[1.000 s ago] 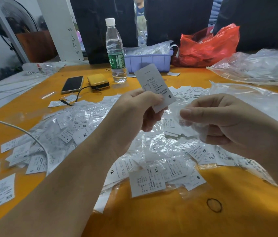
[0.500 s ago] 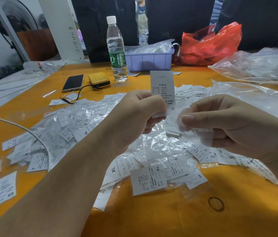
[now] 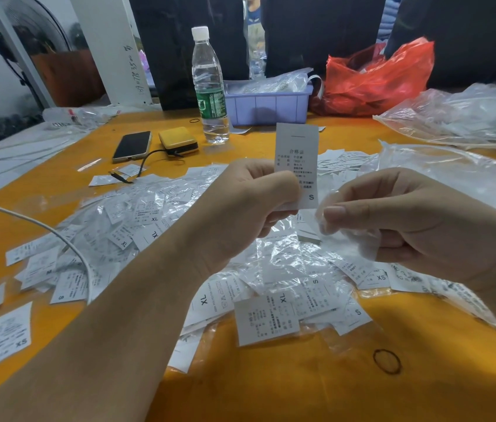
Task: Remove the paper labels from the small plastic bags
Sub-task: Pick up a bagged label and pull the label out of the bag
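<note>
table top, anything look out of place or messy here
A white cable lies across the heap of bagged labels. A lone rubber band lies on the orange table near its front edge. Nothing looks spilled.

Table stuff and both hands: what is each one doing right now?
left hand: holds the paper label
paper label: upright, out of its bag
right hand: pinches the small plastic bag
small plastic bag: crumpled in the fingers
water bottle: upright, capped
phone: flat, screen dark
red bag: open
</note>
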### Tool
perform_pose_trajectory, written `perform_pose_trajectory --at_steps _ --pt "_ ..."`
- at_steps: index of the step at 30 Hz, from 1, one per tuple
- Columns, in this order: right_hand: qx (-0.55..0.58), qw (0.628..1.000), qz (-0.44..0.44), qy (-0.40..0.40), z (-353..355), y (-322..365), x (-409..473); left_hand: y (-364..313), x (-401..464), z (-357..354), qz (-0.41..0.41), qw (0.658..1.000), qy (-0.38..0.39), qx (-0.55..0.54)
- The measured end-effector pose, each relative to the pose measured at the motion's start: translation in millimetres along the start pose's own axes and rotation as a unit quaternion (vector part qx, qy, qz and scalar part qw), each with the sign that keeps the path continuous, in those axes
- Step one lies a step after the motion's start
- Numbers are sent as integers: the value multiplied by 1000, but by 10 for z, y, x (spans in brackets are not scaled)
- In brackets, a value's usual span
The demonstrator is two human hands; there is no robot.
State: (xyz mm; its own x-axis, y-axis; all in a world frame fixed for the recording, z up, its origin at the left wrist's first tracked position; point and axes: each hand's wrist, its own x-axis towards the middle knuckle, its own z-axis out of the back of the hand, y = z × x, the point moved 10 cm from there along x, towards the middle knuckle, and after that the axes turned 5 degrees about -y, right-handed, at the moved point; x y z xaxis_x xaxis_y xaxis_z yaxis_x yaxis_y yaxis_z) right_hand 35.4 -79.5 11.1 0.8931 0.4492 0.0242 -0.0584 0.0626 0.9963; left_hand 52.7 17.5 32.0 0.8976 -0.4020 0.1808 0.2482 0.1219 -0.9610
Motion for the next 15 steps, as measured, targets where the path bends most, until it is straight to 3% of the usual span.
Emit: perform_pose_trajectory --at_steps 7,15 --pt "-16 1000 -1 -9 22 -20 19 -68 -1 6 -51 998 -7 34" --pt "-35 996 33 -76 142 40 29 -46 13 112 -64 994 -59 63"
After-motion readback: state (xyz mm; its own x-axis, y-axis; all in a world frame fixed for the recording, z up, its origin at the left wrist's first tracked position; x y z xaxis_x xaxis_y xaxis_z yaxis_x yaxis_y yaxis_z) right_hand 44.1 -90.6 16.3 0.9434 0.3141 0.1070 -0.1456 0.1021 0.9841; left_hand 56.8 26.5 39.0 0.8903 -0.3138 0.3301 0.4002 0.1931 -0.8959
